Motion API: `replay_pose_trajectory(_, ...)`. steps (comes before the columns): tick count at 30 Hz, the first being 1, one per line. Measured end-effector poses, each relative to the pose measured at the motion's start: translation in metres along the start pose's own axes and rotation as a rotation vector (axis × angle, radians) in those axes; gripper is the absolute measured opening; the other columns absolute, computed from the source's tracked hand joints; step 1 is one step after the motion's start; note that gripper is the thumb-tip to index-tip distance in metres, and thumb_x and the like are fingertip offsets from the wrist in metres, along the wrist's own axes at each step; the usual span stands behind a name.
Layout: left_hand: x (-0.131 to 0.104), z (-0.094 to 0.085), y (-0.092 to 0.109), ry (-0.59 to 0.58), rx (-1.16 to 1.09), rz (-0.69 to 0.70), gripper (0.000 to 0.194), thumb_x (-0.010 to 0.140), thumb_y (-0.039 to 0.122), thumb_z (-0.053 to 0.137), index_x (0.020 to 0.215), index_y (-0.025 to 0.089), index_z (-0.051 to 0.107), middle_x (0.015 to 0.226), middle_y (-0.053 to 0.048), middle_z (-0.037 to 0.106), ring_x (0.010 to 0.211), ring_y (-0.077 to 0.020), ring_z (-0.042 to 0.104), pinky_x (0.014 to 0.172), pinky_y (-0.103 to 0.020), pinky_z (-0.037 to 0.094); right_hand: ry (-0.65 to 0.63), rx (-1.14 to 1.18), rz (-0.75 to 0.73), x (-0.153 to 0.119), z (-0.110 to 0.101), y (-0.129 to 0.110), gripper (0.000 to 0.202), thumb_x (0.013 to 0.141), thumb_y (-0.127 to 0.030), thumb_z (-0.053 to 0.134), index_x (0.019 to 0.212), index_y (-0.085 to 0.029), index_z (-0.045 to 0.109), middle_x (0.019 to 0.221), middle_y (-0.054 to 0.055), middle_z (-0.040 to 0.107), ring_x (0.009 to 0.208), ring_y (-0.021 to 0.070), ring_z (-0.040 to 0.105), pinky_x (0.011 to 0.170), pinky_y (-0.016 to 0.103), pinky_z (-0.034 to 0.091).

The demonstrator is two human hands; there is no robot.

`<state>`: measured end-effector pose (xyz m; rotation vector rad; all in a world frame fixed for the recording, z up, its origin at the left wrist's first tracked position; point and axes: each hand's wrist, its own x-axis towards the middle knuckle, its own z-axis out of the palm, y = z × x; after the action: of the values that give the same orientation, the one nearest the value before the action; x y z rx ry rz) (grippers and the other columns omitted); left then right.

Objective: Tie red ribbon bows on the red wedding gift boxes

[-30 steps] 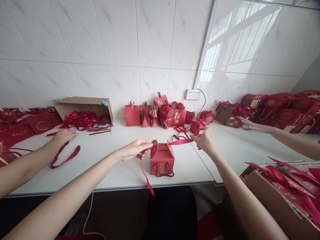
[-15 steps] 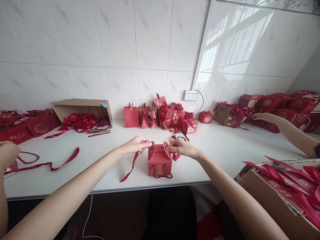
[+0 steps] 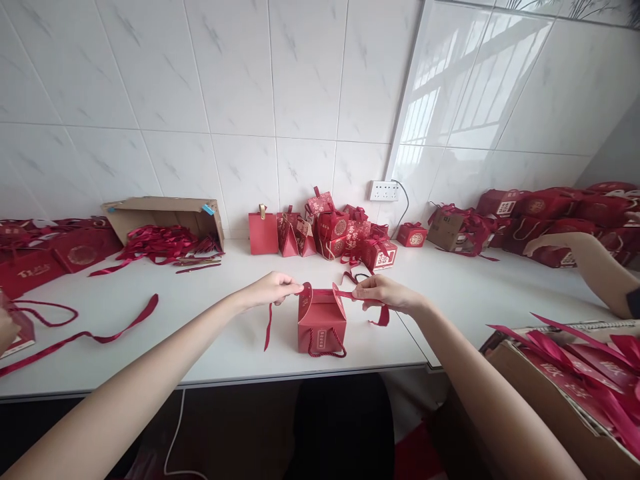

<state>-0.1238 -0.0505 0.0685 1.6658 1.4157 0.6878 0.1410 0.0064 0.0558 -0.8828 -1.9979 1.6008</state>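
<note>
A small red gift box stands upright near the table's front edge, a twisted cord handle hanging over its front. Two rounded flaps rise at its top, and a dark red ribbon runs through them. My left hand is closed in a pinch on the ribbon at the left flap, with a loose tail dangling below the fingers. To the right of the box, my right hand grips the ribbon's other side, pulled out level from the right flap; its end droops under the hand.
An open cardboard box of ribbons lies at the back left. Finished red boxes cluster by the wall beneath a power strip. Other people's hands show at the left edge and right. A carton of beribboned boxes stands at front right.
My right hand has moved right, away from the flap, drawing the ribbon out straight. The left tail has become shorter. My left hand stays at the left flap.
</note>
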Motion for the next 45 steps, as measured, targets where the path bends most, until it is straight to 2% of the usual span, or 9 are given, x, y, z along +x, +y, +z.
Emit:
replay_pose_trajectory(4, -0.003, -0.007, 0.003, -0.017, -0.083, -0.013, 0.043, 0.069, 0.054, 0.063, 0.054, 0.019, 0.042, 0.048, 0.007, 0.026, 0.045, -0.0076, 0.026, 0.05, -0.026, 0.026, 0.034, 0.046, -0.001, -0.005, -0.007, -0.002, 0.037, 0.065, -0.046, 0.071, 0.053, -0.015, 0.055, 0.05, -0.005, 0.042, 0.051, 0.0078, 0.043, 0.06, 0.027, 0.047)
replay_pose_trajectory(11, -0.014, -0.025, 0.015, -0.091, -0.28, 0.035, 0.042, 0.073, 0.046, 0.065, 0.051, 0.019, 0.041, 0.048, 0.008, 0.018, 0.043, -0.0065, 0.021, 0.049, -0.027, 0.032, 0.091, 0.49, -0.063, -0.006, -0.01, -0.006, 0.029, 0.064, -0.04, 0.073, 0.064, -0.018, 0.055, 0.055, -0.006, 0.047, 0.051, 0.0084, 0.044, 0.059, 0.028, 0.045)
replay_pose_trajectory(16, -0.022, -0.034, 0.023, -0.044, -0.457, 0.056, 0.034, 0.068, 0.037, 0.072, 0.057, 0.016, 0.048, 0.054, 0.006, 0.03, 0.045, -0.0041, 0.026, 0.047, -0.023, 0.034, 0.048, 0.658, -0.088, -0.012, -0.011, -0.018, 0.02, 0.064, -0.031, 0.073, 0.067, -0.019, 0.057, 0.058, -0.004, 0.052, 0.055, 0.0093, 0.049, 0.063, 0.029, 0.047)
replay_pose_trajectory(20, -0.023, -0.039, 0.029, 0.05, -0.542, 0.1, 0.028, 0.064, 0.034, 0.075, 0.062, 0.014, 0.056, 0.063, 0.001, 0.046, 0.057, -0.0087, 0.045, 0.054, -0.024, 0.04, 0.071, 0.714, -0.14, -0.013, -0.009, -0.028, 0.015, 0.067, -0.029, 0.07, 0.075, -0.02, 0.061, 0.076, 0.0, 0.064, 0.071, 0.0141, 0.059, 0.071, 0.031, 0.048)
replay_pose_trajectory(27, -0.022, -0.038, 0.037, 0.074, -0.526, 0.2, 0.024, 0.069, 0.034, 0.071, 0.068, 0.011, 0.067, 0.089, -0.011, 0.064, 0.08, -0.0164, 0.056, 0.072, -0.031, 0.048, 0.122, 0.743, -0.256, -0.009, 0.003, -0.042, 0.008, 0.07, -0.029, 0.064, 0.07, -0.02, 0.063, 0.091, 0.005, 0.069, 0.095, 0.0231, 0.062, 0.091, 0.042, 0.044)
replay_pose_trajectory(31, -0.022, -0.033, 0.044, 0.066, -0.554, 0.255, 0.032, 0.07, 0.034, 0.07, 0.052, 0.011, 0.058, 0.083, -0.011, 0.066, 0.082, -0.0189, 0.059, 0.073, -0.032, 0.048, 0.162, 0.714, -0.293, -0.008, 0.009, -0.049, 0.014, 0.07, -0.033, 0.061, 0.067, -0.02, 0.065, 0.075, 0.004, 0.068, 0.087, 0.0237, 0.064, 0.087, 0.043, 0.046)
replay_pose_trajectory(36, -0.021, -0.032, 0.05, 0.016, -0.519, 0.286, 0.028, 0.073, 0.034, 0.068, 0.056, 0.012, 0.061, 0.074, -0.007, 0.064, 0.077, -0.0162, 0.058, 0.069, -0.028, 0.047, 0.181, 0.701, -0.288, -0.01, 0.018, -0.06, 0.029, 0.071, -0.043, 0.053, 0.062, -0.019, 0.067, 0.066, 0.006, 0.067, 0.074, 0.0235, 0.064, 0.076, 0.041, 0.051)
replay_pose_trajectory(42, -0.014, -0.041, 0.072, -0.06, -0.557, 0.306, 0.028, 0.074, 0.033, 0.067, 0.056, 0.012, 0.06, 0.07, -0.005, 0.062, 0.074, -0.0159, 0.058, 0.07, -0.028, 0.047, 0.083, 0.588, -0.363, -0.004, 0.033, -0.07, 0.021, 0.063, -0.026, 0.057, 0.071, -0.015, 0.073, 0.072, 0.006, 0.069, 0.066, 0.0187, 0.062, 0.07, 0.033, 0.05)
replay_pose_trajectory(45, -0.014, -0.041, 0.078, -0.066, -0.613, 0.324, 0.026, 0.073, 0.034, 0.068, 0.061, 0.012, 0.063, 0.069, -0.005, 0.062, 0.071, -0.0157, 0.059, 0.069, -0.028, 0.046, 0.105, 0.512, -0.374, -0.001, 0.042, -0.066, 0.019, 0.067, -0.022, 0.06, 0.078, -0.015, 0.074, 0.073, 0.005, 0.069, 0.069, 0.0171, 0.062, 0.07, 0.03, 0.049)
